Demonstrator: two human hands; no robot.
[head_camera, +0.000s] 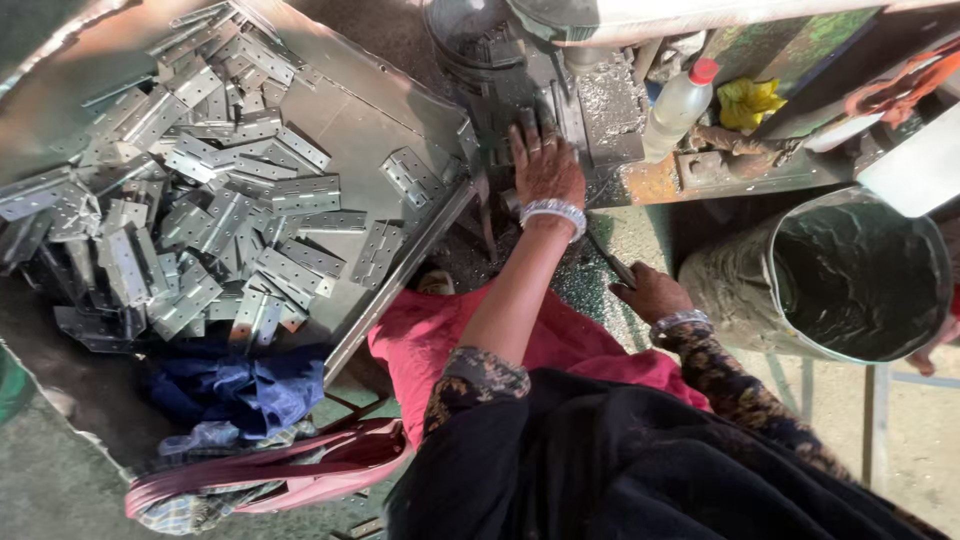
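Left hand (545, 160) lies flat, fingers spread, pressed on the work area of a dark machine (500, 60), just beside a metal block (612, 105) covered in shavings; whatever part sits under the palm is hidden, so can't tell if the grip has anything in it. Right hand (650, 292) is lower, near the lap, fingers curled round a thin dark lever or rod (608, 260); grip looks closed on it, though the tips are out of sight. Both wrists carry bangles. Step in hand, as a judgement: a piece is being held in place on the machine while the other hand works the lever. Next move would call for keeping the left fingers clear of the working point, then swapping the piece. To the left of the machine, a big sheet-metal tray (350, 110) holds a loose heap of flat silver hinges (200, 210), many overlapping, a few lying apart nearer the machine. Below the tray, blue cloth (240, 390) and a pink bag strap (270, 470). Right side: plastic bottle with red cap (678, 105), yellow rag (748, 102), and an open metal bucket (850, 275) standing on the floor, well apart from the hinges.
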